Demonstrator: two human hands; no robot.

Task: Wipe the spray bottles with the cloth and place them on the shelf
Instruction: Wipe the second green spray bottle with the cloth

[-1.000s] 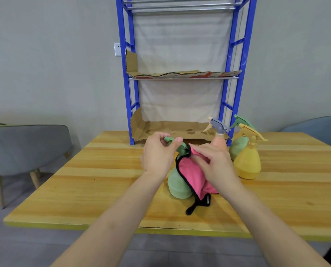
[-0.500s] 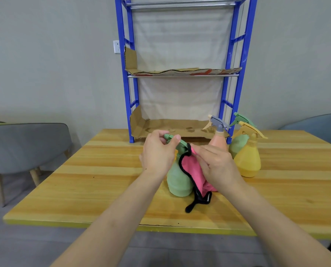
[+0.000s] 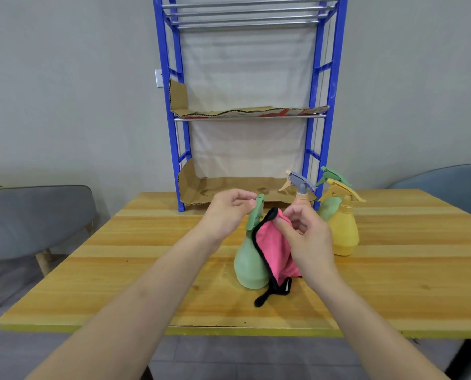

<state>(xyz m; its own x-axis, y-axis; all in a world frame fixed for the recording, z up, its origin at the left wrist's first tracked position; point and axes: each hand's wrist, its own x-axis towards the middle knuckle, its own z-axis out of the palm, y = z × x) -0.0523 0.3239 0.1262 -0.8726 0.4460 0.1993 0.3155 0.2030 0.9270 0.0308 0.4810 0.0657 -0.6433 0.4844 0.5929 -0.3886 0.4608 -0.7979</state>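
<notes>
A green spray bottle (image 3: pixel 248 264) stands on the wooden table (image 3: pixel 146 270) in front of me. My left hand (image 3: pixel 226 212) pinches its green trigger head. My right hand (image 3: pixel 305 237) grips a pink cloth (image 3: pixel 270 248) with black edging against the bottle's right side; the cloth's tail hangs down onto the table. Behind stand a yellow spray bottle (image 3: pixel 342 229), a second green spray bottle (image 3: pixel 329 207) and a pink spray bottle with a grey head (image 3: pixel 300 187), mostly hidden by my right hand. The blue shelf (image 3: pixel 322 105) stands at the table's far edge.
Cardboard sheets (image 3: pixel 228 187) line the shelf's lower and middle levels. A grey chair (image 3: pixel 34 215) stands at the left, and a blue-grey chair (image 3: pixel 448 182) at the right. The table's front edge is close to me.
My right hand has slid the cloth up toward the green bottle's neck. My left hand stays at the trigger head. The camera has tilted slightly.
</notes>
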